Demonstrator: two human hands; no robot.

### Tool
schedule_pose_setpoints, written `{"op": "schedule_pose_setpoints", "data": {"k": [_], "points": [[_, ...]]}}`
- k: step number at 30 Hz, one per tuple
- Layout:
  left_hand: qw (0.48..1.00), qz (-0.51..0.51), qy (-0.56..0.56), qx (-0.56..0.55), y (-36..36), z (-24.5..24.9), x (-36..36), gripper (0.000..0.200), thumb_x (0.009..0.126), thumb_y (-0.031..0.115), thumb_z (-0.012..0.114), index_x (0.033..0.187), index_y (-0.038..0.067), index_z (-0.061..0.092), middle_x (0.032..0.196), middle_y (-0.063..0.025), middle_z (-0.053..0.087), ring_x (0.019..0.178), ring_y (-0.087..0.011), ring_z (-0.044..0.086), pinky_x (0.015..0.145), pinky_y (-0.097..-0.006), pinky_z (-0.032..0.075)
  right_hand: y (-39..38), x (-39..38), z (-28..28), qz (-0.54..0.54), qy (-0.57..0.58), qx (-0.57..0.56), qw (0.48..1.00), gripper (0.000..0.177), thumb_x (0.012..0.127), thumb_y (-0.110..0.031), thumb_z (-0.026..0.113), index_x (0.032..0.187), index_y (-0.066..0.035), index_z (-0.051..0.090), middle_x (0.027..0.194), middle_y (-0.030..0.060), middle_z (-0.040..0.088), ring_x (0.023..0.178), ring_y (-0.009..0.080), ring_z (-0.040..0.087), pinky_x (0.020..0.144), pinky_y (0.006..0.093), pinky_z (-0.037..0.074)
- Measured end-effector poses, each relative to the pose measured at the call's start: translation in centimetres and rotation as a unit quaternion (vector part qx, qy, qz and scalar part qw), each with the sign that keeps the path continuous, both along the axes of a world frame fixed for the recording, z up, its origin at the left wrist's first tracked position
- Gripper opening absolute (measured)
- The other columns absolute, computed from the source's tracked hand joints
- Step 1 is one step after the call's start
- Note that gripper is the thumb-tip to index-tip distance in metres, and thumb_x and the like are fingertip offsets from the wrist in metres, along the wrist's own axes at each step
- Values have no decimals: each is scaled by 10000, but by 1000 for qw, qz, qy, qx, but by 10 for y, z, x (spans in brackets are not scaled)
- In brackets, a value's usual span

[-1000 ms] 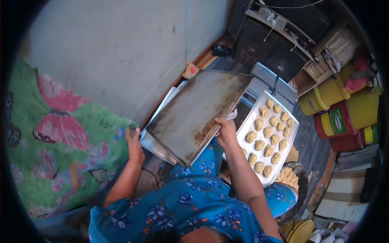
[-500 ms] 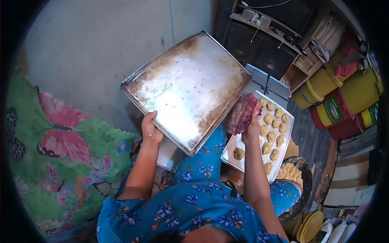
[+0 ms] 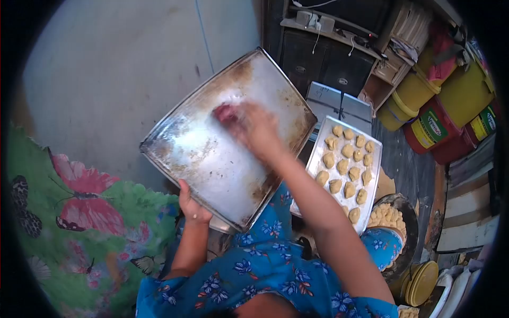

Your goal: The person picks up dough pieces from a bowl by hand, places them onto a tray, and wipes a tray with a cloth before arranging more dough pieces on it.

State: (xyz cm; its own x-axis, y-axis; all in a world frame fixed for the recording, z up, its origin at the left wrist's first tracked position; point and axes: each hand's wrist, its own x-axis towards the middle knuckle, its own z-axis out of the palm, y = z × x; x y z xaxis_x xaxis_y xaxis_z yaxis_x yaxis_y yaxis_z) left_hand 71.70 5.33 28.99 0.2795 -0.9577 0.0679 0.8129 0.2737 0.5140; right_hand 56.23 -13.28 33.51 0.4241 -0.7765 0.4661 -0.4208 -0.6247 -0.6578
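A stained metal baking tray (image 3: 212, 175) is held tilted in front of me. My left hand (image 3: 193, 205) grips its lower left edge, thumb over the rim and the other fingers hidden behind it. My right hand (image 3: 259, 130), smeared by motion, is over the tray's upper middle with a dark red cloth (image 3: 227, 113) bunched in it, against the tray's surface. To the right, a second baking tray (image 3: 372, 183) bears rows of dough lumps (image 3: 342, 167).
A round dark pan with more dough (image 3: 387, 216) stands beside my right knee. Yellow and red buckets (image 3: 424, 132) line the right side. Behind are a dark cabinet (image 3: 318, 63) and a grey box (image 3: 339, 106). A green butterfly-print cloth (image 3: 127, 206) hangs at left.
My right hand has swung left with the red cloth, from beside the held tray onto its surface. The held tray has shifted slightly left and down in view.
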Motion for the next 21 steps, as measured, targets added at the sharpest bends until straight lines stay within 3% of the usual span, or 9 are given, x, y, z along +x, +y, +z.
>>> {"op": "schedule_pose_setpoints", "data": {"k": [2,4,7,8,11,13,15,19,21], "points": [[1000,6,-13,-23,16,3,8,659,960,531,436,1423,65,376,1386,-123,490,1240,-319,490,1048,-490,383,-36,-12,-1,-22,-155,91,984,476,810,-332,675,1255,-189,589,1445,195,399,1342,383,344,1055,653,232],[998,3,-10,-57,19,6,15,654,962,524,437,1425,66,374,1385,-124,490,1236,-319,492,1045,-489,387,-44,-14,4,-16,-242,26,970,423,835,-338,648,1224,-175,617,1433,220,406,1339,391,345,1061,638,233],[998,13,-39,-39,12,1,18,650,963,531,429,1423,74,380,1393,-121,481,1252,-312,477,1052,-478,380,22,28,-8,-40,84,-211,973,424,879,-235,595,1298,-176,571,1421,183,432,1334,382,373,1098,594,204],[999,12,-29,-34,10,1,17,650,963,534,427,1421,76,383,1393,-121,480,1258,-310,471,1056,-474,375,53,36,-3,29,50,-193,979,463,841,-249,620,1300,-279,571,1421,157,436,1335,333,375,1052,619,227],[999,-22,9,-46,0,0,16,654,960,545,425,1416,77,390,1391,-125,478,1273,-308,453,1066,-463,362,100,53,-9,219,35,-195,955,497,785,-257,668,1271,-327,590,1418,90,445,1305,339,389,1019,584,268],[992,-83,42,-85,5,-2,18,662,957,551,426,1414,73,391,1387,-129,478,1282,-307,442,1072,-458,353,92,48,-2,159,0,-248,956,452,822,-305,659,1269,-317,592,1453,97,399,1348,371,335,1080,613,183],[999,16,-16,-41,12,-12,29,697,943,559,455,1423,60,374,1375,-146,487,1248,-327,475,1040,-476,386,60,41,20,34,25,-182,982,335,850,-371,613,1184,-370,640,1520,124,312,1412,371,223,1055,720,61],[998,4,-2,-63,39,6,38,727,926,554,495,1428,44,359,1373,-156,491,1215,-343,506,1009,-489,417,-42,8,25,-160,16,-143,977,398,932,-365,529,1291,-202,584,1510,195,292,1400,407,231,1076,692,84],[997,4,-16,-76,40,6,40,728,925,550,500,1427,42,358,1378,-155,486,1226,-342,497,1017,-487,411,-32,17,27,-90,-9,-143,986,449,931,-379,528,1318,-152,553,1499,219,295,1396,412,235,1094,659,101]]}}
